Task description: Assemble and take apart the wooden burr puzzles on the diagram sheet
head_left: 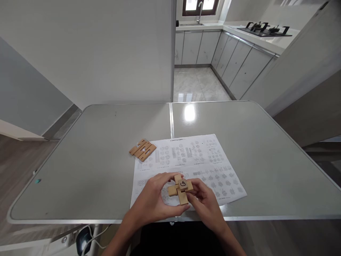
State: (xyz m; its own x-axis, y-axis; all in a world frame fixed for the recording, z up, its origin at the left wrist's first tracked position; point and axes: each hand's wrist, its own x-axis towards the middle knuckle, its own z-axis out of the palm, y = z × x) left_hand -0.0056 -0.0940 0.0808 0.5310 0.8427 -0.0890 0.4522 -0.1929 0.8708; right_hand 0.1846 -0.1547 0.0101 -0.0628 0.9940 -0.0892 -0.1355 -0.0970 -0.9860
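Observation:
Between my two hands is a wooden burr puzzle (182, 196), a cross of interlocking light-wood pieces with a dark handwritten mark on its raised middle block. The fingers and thumb of my left hand (153, 199) pinch it at its far and near ends. My right hand (206, 202) grips the arm on its right side. Beneath the hands lies a paper instruction sheet (181, 158) printed with many small diagrams. Flat wooden pieces (142, 149) with cut-out slots and inked numbers lie side by side on the sheet's far left corner.
The grey folding table (106, 160) has a metal rim and a centre seam. A small teal bit (38, 181) lies near its left edge. A white wall panel (119, 53) rises behind it. Farther back are kitchen cabinets (239, 58) and a gas stove (263, 30).

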